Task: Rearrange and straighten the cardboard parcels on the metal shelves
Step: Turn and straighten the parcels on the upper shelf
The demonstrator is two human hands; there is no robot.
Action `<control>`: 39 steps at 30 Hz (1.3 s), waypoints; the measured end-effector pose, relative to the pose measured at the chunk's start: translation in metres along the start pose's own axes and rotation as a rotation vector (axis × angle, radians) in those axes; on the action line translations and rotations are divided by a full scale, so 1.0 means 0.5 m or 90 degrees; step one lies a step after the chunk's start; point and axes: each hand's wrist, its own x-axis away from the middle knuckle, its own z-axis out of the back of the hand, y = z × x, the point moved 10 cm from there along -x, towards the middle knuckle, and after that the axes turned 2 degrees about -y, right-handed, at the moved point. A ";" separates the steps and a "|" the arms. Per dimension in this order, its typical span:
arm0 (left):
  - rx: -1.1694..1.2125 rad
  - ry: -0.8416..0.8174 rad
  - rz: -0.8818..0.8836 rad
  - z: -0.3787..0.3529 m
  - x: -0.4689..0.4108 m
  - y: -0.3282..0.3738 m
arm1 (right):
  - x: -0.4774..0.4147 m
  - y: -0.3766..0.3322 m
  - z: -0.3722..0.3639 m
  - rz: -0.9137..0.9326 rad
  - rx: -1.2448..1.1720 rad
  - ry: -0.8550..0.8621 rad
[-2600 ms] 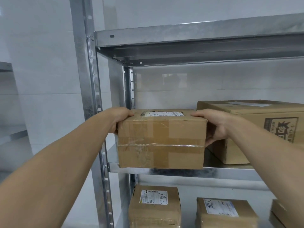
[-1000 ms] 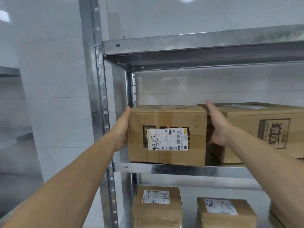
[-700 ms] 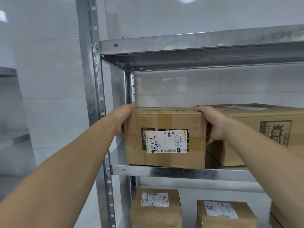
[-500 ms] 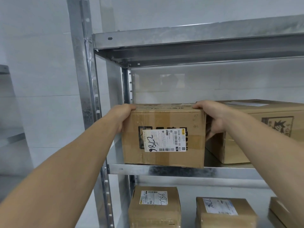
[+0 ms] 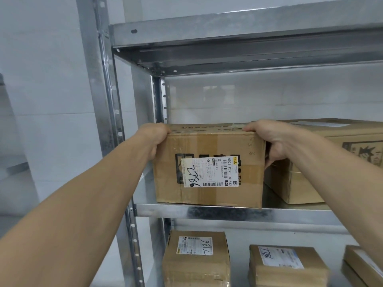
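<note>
A glossy white tiled wall point(image 5: 51, 90) fills the background, with a blurred grey ledge point(image 5: 17, 168) along the wall's lower left part, the dark end of another ledge point(image 5: 1, 79) higher at the wall's far left edge, and a faint pale reflection point(image 5: 218, 93) near the wall's middle.

Your upper parcel point(image 5: 207, 146) has a white label point(image 5: 209, 171) facing you. It's got 2786 handwritten in marker, 502B P021-00 A83 printed sideways along the right edge, and a barcode underneath. The lower-left parcel point(image 5: 195, 266) has a sticker point(image 5: 194, 245) with upside-down marker digits, probably 7786, though that first digit's iffy. The middle parcel point(image 5: 288, 272) has 7786 on its own tag point(image 5: 279, 256), turned sideways. The print on the big carton point(image 5: 331, 168) is too blurry to read.
</note>
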 end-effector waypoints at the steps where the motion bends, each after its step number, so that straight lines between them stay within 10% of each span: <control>1: 0.014 0.007 -0.008 0.002 0.007 0.000 | 0.004 0.001 0.000 0.003 -0.012 0.002; 22: 0.319 -0.010 0.022 0.041 0.104 -0.049 | 0.038 0.082 0.022 -0.002 -0.326 -0.068; 31: 0.256 0.061 -0.105 0.070 0.114 0.081 | 0.024 0.066 0.004 0.155 -0.011 0.021; 39: 0.093 0.036 -0.134 0.051 0.120 0.146 | 0.028 0.041 -0.055 0.116 -0.094 -0.090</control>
